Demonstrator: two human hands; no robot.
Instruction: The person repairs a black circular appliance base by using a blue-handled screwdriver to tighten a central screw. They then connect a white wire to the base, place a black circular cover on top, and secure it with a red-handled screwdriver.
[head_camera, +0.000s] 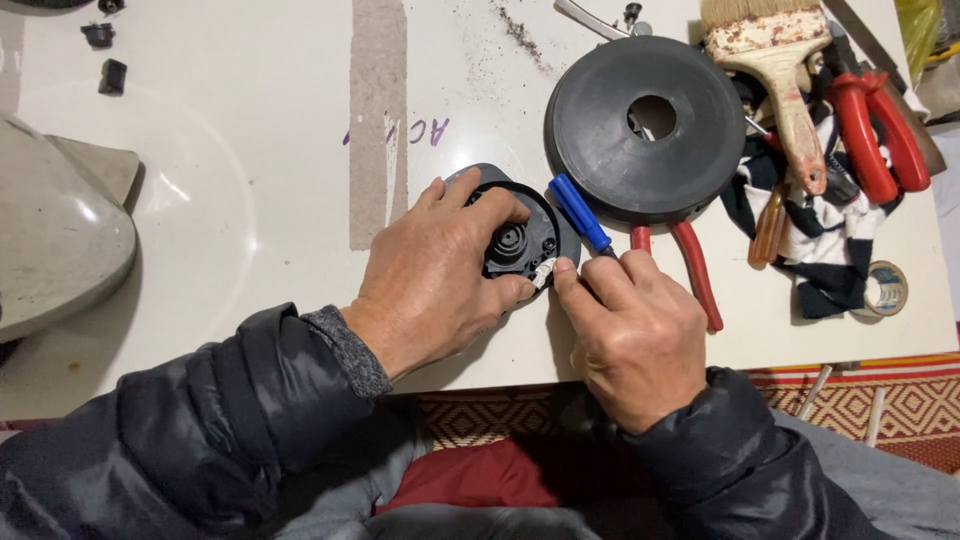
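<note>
My left hand (440, 270) grips a small round black plastic part (520, 235) lying on the white table (250, 200), fingers curled over its rim. My right hand (630, 330) presses its thumb and forefinger on a small white piece (545, 270) at the part's lower right edge. A blue-handled screwdriver (580, 212) sticks up from behind my right fingers; whether the hand grips it I cannot tell.
A large black disc with a centre hole (600, 150) lies just beyond. Red-handled pliers (690, 265), a paintbrush (775, 70), red cutters (880, 130), a striped cloth (820, 260) and a tape roll (885, 288) crowd the right. A grey curved cover (55, 235) sits left.
</note>
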